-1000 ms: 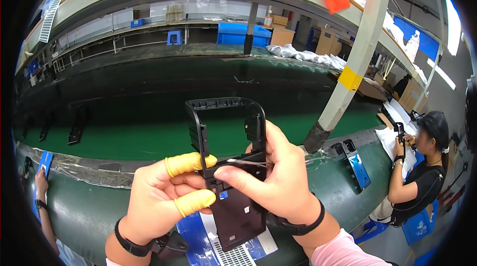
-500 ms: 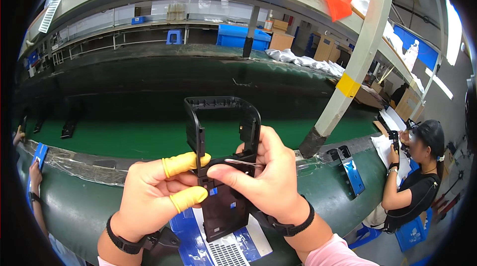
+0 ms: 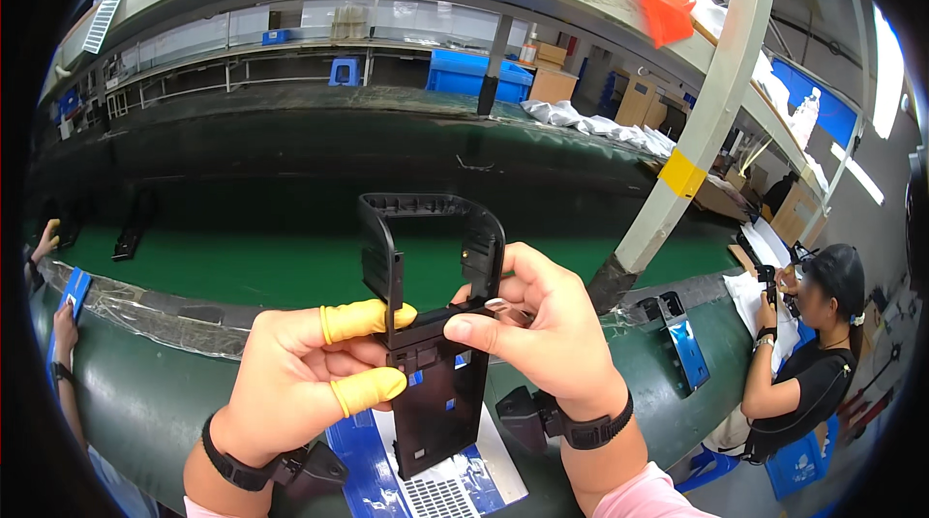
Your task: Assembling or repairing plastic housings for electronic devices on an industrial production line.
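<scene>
A black plastic housing [image 3: 437,421] with an arched open frame at its top stands upright between my hands. Blue patches and a small light mark show on its flat lower panel. My left hand [image 3: 300,363], with yellow finger cots on thumb and forefinger, pinches the left side where arch and panel meet. My right hand [image 3: 542,334] closes on the right side, thumb laid across the front and fingers behind. A shiny thin metal piece [image 3: 505,311], perhaps tweezers, shows by the right hand's fingers; most of it is hidden.
Below the housing lie a blue-and-white sheet [image 3: 363,450] and a white label grid [image 3: 440,497]. Another black housing with a blue face [image 3: 687,354] lies at the right, near a metal post [image 3: 682,175]. A co-worker [image 3: 823,325] sits at right; another person's hands [image 3: 64,329] show at left.
My right thumb has shifted right along the housing, and the slender metal piece has drawn back from its front toward my right fingers. At far left, another person's hand has moved up.
</scene>
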The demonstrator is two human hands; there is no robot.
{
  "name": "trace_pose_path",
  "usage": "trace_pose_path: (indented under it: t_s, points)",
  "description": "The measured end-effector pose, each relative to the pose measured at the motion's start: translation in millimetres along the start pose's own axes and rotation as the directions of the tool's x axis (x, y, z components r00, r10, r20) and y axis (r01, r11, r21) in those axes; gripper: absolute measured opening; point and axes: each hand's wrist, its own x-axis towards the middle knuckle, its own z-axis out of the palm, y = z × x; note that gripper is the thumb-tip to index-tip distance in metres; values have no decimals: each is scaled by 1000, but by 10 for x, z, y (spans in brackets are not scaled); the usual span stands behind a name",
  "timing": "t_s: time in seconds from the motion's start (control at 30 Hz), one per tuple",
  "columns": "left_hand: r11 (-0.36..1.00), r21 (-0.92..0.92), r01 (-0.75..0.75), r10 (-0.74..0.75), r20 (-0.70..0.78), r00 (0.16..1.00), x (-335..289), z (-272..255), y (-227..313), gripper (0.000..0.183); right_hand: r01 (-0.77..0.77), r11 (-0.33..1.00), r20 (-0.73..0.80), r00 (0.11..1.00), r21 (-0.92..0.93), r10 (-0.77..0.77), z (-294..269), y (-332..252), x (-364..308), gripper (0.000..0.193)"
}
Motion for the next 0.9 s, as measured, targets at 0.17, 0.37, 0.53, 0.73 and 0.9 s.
trace_pose_path:
  t_s: [0.17,0.37,0.53,0.73,0.9]
  points:
    - [999,45,-19,21,-47,999,20,-4,-21,40,118,945,-175,968,-305,-178,176,171,-2,34]
    - [987,-151,53,-54,-2,999,60,-54,-4,39,13,992,62,998,129,-21,-102,82,-11,31]
    - [953,-296,65,-50,58,997,61,-117,6,38,12,976,118,992,219,-39,-237,-52,-130,43]
    - [949,-309,61,-32,98,995,67,-124,9,38,5,972,90,996,236,-27,-236,-71,-132,48]
    - [953,-298,48,-20,95,995,33,-96,7,37,-5,968,121,992,252,-27,-255,-83,-147,48]
